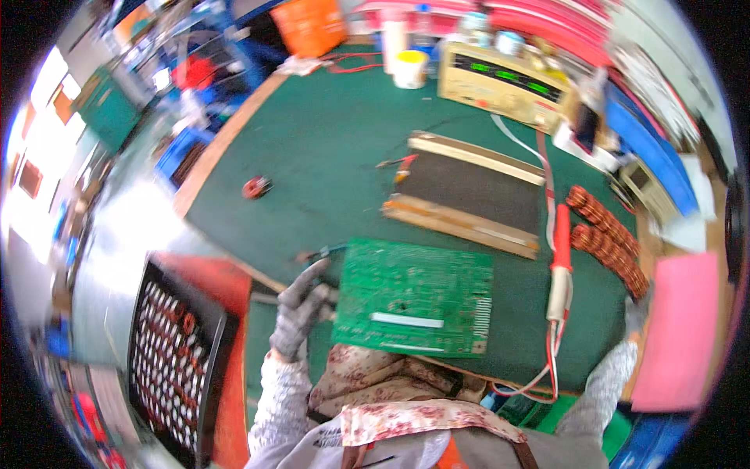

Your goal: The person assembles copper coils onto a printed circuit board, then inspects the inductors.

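My left hand (301, 309), in a grey glove, grips the left edge of a green circuit board (406, 281) in front of my body. A white strip and a row of pale contacts show on the board's face. My right hand (637, 316) is out at the far right, by the near end of two rows of copper-wound coils (605, 230). Motion smears its fingers, so whether it touches a coil is unclear. Between the board and the coils lies a red-and-white stick-shaped tool (560, 266) with a cord.
A dark panel with wooden rails (469, 191) lies on the green table (312, 148). Behind it stand a beige instrument with a lit display (504, 82) and a white-and-yellow tub (410, 69). One loose coil (255, 187) sits at left. A black tray of coils (176, 359) is at lower left, a pink sheet (678, 332) at right.
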`<state>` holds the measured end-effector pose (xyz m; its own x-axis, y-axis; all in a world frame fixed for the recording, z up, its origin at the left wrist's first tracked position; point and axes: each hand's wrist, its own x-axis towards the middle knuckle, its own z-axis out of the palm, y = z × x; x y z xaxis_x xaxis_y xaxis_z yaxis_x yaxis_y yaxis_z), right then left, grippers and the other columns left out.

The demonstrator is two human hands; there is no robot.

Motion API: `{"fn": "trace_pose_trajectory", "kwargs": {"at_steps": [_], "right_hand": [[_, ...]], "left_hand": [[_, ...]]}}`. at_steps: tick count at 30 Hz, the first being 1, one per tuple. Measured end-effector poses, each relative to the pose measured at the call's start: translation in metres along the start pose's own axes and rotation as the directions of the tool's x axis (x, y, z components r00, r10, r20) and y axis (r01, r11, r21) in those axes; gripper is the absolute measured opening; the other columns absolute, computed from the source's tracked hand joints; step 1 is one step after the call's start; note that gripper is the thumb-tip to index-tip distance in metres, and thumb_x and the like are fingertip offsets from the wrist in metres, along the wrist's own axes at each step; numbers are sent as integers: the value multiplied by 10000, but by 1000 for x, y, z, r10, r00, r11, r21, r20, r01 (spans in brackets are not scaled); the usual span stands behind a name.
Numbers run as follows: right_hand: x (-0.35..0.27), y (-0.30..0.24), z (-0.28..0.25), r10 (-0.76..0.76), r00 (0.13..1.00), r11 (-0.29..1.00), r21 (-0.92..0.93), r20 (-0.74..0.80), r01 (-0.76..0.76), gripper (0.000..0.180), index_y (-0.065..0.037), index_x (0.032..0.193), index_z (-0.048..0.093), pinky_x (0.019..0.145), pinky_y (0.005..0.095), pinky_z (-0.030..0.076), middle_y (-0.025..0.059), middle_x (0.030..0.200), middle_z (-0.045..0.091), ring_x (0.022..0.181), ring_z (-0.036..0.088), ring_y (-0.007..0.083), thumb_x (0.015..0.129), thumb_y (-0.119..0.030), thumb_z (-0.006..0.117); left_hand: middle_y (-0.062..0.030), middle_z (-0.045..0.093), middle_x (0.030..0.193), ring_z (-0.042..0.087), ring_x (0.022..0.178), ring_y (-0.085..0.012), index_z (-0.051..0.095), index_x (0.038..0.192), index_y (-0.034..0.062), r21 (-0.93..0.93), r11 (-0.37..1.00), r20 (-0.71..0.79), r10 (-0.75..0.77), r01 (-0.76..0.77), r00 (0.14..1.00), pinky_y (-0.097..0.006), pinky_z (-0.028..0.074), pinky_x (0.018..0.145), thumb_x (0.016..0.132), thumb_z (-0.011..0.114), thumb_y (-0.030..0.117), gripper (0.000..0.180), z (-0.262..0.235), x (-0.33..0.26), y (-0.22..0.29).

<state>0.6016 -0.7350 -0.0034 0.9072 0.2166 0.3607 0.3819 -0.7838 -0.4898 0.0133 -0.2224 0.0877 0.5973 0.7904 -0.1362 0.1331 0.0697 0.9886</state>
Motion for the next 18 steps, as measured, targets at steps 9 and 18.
{"fn": "trace_pose_trajectory", "kwargs": {"at_steps": [9, 18], "right_hand": [[-68, -195, -21, -383, 923, 891, 258, -11, 373, 559, 13, 1377, 420, 1090, 426, 314, 146, 1397, 474, 1309, 418, 306, 883, -163, 614], [-191, -340, -23, -566, 817, 791, 348, 105, 504, 443, -15, 1260, 543, 1037, 410, 375, 153, 1270, 558, 1224, 498, 286, 838, -110, 634]], "left_hand": [[-38, 666, 908, 612, 734, -70, 476, 1363, 27, 44, 996, -15, 80, -79, 997, -207, 496, 599, 953, 575, 156, 441, -26, -29, 18], [-74, 673, 881, 632, 797, -142, 632, 1193, 66, 774, 630, -243, 393, -68, 887, -284, 523, 736, 800, 709, 59, 401, -163, -87, 19]]}}
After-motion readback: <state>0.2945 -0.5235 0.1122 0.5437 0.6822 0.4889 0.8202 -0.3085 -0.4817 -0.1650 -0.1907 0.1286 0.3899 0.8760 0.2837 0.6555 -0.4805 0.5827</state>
